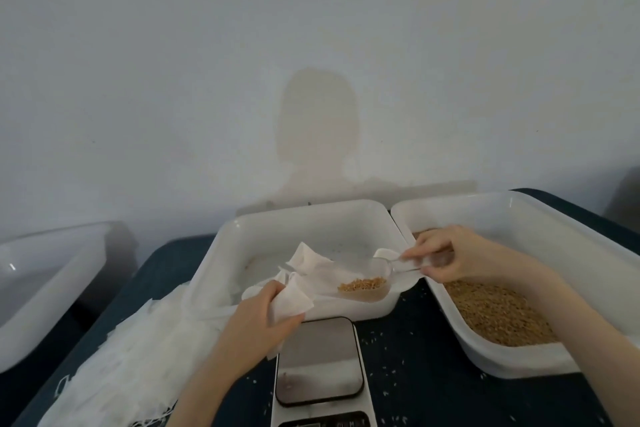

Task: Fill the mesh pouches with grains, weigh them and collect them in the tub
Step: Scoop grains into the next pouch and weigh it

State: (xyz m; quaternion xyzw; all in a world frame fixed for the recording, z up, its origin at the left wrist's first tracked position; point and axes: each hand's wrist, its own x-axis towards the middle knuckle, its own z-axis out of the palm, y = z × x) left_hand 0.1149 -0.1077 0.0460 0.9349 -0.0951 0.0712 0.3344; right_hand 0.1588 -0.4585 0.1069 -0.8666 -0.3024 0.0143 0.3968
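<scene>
My left hand [258,317] pinches a white mesh pouch [294,298] over the front edge of the middle white tub [242,236]. My right hand [453,258] grips the handle of a clear plastic scoop [367,282] that carries a small heap of brown grains; its mouth points left toward the pouch. More white pouches [311,262] lie inside the middle tub. The right tub [519,215] holds a bed of brown grains [498,314]. A digital scale [318,360] with a bare steel platform sits in front of the middle tub.
A pile of empty mesh pouches [131,354] lies on the dark table at the left. Another white tub [45,274] stands at the far left. Loose grains are scattered on the table [408,357] around the scale. A pale wall rises behind.
</scene>
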